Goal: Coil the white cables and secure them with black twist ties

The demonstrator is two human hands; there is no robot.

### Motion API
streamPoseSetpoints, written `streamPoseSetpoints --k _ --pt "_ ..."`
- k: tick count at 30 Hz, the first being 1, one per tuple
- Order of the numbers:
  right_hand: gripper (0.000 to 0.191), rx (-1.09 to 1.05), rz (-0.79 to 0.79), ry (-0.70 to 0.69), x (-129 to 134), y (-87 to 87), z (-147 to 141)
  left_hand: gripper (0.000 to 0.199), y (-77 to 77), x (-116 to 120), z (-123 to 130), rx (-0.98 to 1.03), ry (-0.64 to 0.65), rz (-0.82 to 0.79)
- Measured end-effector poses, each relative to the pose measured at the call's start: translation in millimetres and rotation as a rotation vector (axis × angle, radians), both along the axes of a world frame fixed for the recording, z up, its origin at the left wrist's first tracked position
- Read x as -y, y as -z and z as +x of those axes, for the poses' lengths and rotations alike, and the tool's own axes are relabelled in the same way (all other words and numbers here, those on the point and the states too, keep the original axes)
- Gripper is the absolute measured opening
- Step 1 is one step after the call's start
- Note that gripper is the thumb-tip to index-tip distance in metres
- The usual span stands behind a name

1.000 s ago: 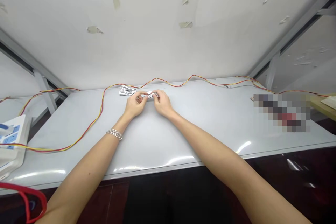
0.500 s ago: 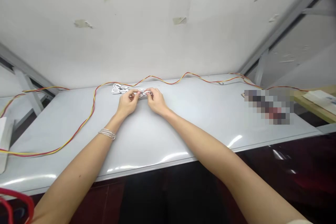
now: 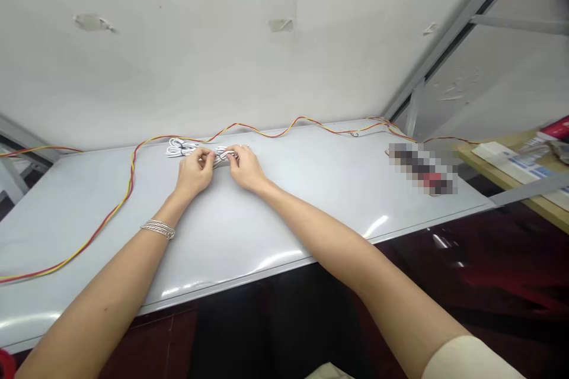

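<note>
A coiled bundle of white cable (image 3: 221,156) with a dark tie round its middle lies between my two hands on the grey shelf. My left hand (image 3: 194,172) is closed in a pinch at the bundle's left end; the fingertips partly hide what they grip. Thumb and fingers of my right hand (image 3: 247,170) close on the right end of the same bundle. A second tied bundle of white cable (image 3: 178,148) lies just left of my left hand, near the back wall.
A twisted red and yellow wire (image 3: 132,169) runs along the back of the shelf (image 3: 284,219) and curves down at left. A pixelated object (image 3: 420,169) lies at right. Beyond it, a wooden board (image 3: 493,166) carries white and blue boxes. Metal frame bars (image 3: 462,29) flank the shelf.
The camera view has turned a little to the right, so everything appears further left. My left fingers have drawn into a tighter pinch. Both hands stay at the same cable bundle.
</note>
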State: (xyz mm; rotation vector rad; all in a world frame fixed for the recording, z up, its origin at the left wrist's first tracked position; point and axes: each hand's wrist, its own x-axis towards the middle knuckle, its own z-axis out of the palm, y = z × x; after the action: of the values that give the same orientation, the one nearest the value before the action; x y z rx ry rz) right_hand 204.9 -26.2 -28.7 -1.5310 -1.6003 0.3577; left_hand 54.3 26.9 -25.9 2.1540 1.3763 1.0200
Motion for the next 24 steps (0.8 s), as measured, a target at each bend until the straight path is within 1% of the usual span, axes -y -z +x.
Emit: streamPoseSetpoints --k 5,8,11,13,15,17,20,22,24 --pt "0.022 -0.02 0.014 0.004 0 -0.6 1 0.022 0.5 -1 -2 0.004 0.033 0.012" --pt "0.019 -0.044 0.012 -0.018 1 -0.7 2 0.023 1.3 -2 -3 0.003 0.033 -0.024" --pt "0.015 -0.092 -0.004 -0.052 3 -1.7 1 0.024 5.4 -7 -5 0.035 0.039 -0.069" --pt "0.015 -0.169 -0.013 -0.062 5 -2.8 -1 0.024 9.6 -10 -6 0.097 0.07 -0.074" --pt "0.023 -0.291 -0.037 -0.078 6 -3.9 -4 0.023 13.2 -11 -5 0.171 0.118 -0.059" --pt "0.027 -0.458 -0.096 -0.109 7 -4.5 -6 0.022 14.5 -10 -4 0.221 0.146 -0.02" --pt "0.024 -0.684 -0.208 -0.121 5 -3.2 -7 0.022 12.6 -6 -2 0.268 0.161 0.037" --pt "0.029 -0.755 -0.216 -0.118 4 -0.9 -6 0.02 10.9 -4 -1 0.283 0.179 0.058" --pt "0.037 -0.741 -0.187 -0.146 1 1.8 -4 0.019 10.0 -2 -1 0.291 0.201 0.064"
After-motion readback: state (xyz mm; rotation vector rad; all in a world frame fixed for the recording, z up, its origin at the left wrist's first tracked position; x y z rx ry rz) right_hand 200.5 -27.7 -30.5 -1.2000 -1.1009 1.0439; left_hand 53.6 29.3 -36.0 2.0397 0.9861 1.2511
